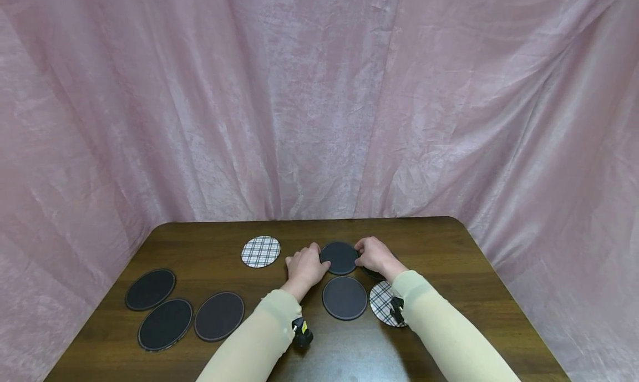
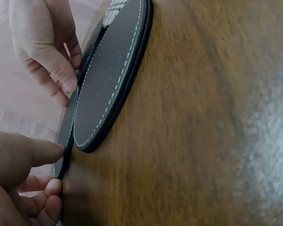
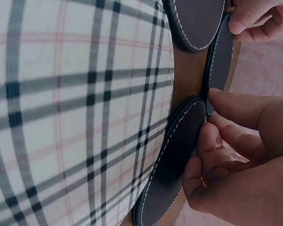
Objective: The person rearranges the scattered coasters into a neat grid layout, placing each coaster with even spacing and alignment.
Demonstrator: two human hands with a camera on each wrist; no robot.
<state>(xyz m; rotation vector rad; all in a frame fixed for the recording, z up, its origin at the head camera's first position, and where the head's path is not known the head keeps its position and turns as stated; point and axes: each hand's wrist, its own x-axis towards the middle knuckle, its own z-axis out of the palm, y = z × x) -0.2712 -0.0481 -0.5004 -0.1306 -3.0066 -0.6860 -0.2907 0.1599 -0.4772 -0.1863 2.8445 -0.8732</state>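
Observation:
Both hands hold one round dark coaster (image 1: 339, 258) with pale edge stitching, near the back middle of the table. My left hand (image 1: 306, 266) pinches its left edge; in the left wrist view the thumb lies on top, with curled fingers at the rim. On the opposite edge, my right hand (image 1: 376, 255) pinches with thumb and index finger, as the right wrist view shows. Just in front lies another dark coaster (image 1: 345, 298). A further dark coaster (image 3: 172, 165) sits beneath the right hand, partly hidden in the head view. Beside the right wrist is a plaid coaster (image 1: 383, 304).
The brown wooden table (image 1: 319, 360) has rounded back corners. At its left lie three dark coasters, one (image 1: 151, 289) farther back, one (image 1: 165, 324) nearer and one (image 1: 219, 316) toward the middle. A plaid coaster (image 1: 260, 251) lies behind. Pink curtains (image 1: 319, 105) hang around the table.

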